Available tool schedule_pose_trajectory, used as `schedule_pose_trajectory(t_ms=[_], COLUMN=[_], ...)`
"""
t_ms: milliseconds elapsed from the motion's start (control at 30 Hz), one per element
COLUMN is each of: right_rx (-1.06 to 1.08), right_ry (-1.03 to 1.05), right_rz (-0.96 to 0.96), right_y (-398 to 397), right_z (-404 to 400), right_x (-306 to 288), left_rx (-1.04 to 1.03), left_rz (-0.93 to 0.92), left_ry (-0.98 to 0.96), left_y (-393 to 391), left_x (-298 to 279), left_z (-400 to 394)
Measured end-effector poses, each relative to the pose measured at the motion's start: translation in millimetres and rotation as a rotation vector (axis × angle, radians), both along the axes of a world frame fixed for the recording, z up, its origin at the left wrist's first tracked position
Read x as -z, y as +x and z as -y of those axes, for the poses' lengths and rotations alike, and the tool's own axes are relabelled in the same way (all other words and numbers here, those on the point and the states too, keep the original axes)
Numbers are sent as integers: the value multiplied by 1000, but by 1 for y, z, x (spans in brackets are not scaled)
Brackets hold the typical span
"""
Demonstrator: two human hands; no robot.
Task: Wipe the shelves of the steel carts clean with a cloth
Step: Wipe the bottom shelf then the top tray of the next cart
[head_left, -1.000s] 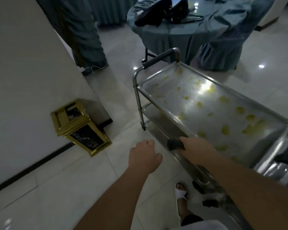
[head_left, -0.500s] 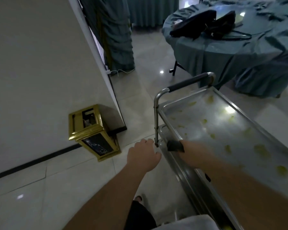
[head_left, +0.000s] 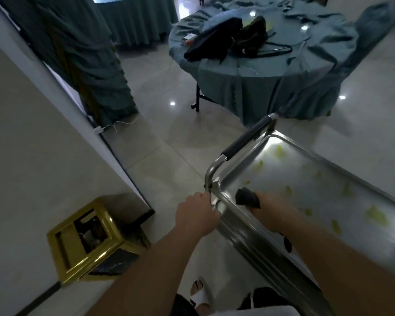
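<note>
A steel cart (head_left: 244,226) stands at the right, its top shelf (head_left: 310,190) spotted with several yellow-green smears. A black-sleeved push handle (head_left: 246,139) rises at its far end. My left hand (head_left: 197,214) grips the cart's near corner by the upright post. My right hand (head_left: 271,212) lies on the top shelf near that corner and holds a dark cloth (head_left: 246,196) against the steel. The lower shelves are mostly hidden under the top rim.
A gold waste bin (head_left: 87,238) stands against the wall (head_left: 32,144) at the left. Beyond the cart is a round table (head_left: 249,71) draped in teal cloth with dark bags on it. Tiled floor (head_left: 169,144) lies between them. My sandalled foot (head_left: 198,290) is below.
My left hand has moved right from mid-air and taken hold of the cart's corner. My right hand with the cloth has slid along the shelf toward that corner. The view has shifted.
</note>
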State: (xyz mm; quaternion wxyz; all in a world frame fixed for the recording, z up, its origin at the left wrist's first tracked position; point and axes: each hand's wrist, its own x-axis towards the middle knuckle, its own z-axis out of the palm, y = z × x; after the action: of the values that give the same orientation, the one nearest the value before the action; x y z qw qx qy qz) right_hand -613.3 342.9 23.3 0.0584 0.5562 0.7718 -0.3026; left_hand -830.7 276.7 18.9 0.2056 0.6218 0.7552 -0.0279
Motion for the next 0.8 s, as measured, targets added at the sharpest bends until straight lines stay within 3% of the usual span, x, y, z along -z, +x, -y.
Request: schedule_pose_trajectory(t_ms=[800], right_rx=[451], right_ry=[-88], right_rz=[-54], right_y=[32], right_z=[-129], right_x=[27], left_rx=[494], left_rz=[20], left_ry=[65], left_y=[46], left_x=[6], left_z=[-250])
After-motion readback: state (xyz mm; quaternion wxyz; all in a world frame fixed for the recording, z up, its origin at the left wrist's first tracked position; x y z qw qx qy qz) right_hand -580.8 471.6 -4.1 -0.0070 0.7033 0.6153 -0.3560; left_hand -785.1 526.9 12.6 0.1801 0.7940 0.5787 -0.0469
